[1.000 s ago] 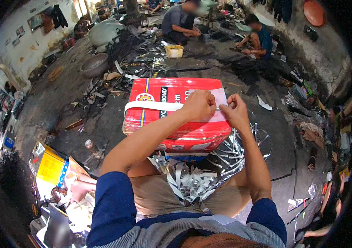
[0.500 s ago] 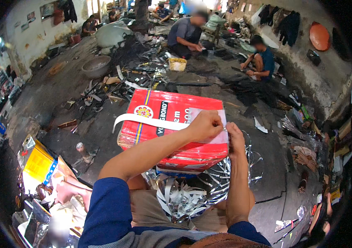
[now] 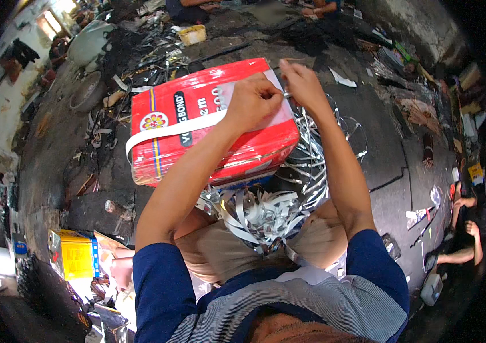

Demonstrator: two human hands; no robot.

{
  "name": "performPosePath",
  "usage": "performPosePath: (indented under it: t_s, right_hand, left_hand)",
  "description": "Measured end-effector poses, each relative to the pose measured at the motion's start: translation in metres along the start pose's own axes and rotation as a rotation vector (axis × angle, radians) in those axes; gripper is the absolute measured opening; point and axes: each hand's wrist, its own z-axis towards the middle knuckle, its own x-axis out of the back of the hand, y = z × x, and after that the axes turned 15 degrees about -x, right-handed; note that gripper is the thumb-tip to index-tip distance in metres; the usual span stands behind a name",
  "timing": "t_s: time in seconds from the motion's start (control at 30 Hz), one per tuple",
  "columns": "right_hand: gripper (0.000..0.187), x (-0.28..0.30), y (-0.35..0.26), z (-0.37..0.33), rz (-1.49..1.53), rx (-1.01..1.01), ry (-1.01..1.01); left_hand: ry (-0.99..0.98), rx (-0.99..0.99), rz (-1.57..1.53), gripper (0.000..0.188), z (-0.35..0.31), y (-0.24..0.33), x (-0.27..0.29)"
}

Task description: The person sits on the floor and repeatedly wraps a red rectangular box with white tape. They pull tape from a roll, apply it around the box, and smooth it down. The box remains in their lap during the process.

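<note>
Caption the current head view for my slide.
Left hand over a glossy red rectangular box, right hand by its edge, a flat white strip running across the top.

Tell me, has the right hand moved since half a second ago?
Yes: judged against the red box, the right hand has shifted toward the box's far right corner.

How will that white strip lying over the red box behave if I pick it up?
Probably floppy: the white strip curves down at the edge of the red box. Likely light, as it looks narrow and thin. It may slide easily, since the box's top looks glossy.
</note>
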Motion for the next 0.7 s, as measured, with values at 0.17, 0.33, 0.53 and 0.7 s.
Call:
performPosePath:
  t_s: [0.17, 0.33, 0.53, 0.7]
  right_hand:
    - [0.034, -0.022, 0.013, 0.008, -0.231, 0.096, 0.146]
    - [0.030, -0.036, 0.060, 0.023, 0.127, -0.018, 0.075]
    - [0.030, -0.064, 0.113, 0.017, 0.119, -0.147, -0.014]
    - [0.025, -0.099, 0.219, 0.024, 0.148, -0.313, -0.026]
  left_hand:
    - [-0.002, 0.062, -0.011, 0.008, -0.004, -0.002, 0.006]
    - [-0.023, 0.095, -0.003, 0.007, 0.000, 0.006, 0.003]
    - [-0.009, 0.107, 0.028, 0.005, 0.000, 0.007, 0.008]
    - [-0.031, 0.142, 0.001, 0.004, 0.007, 0.010, 0.000]
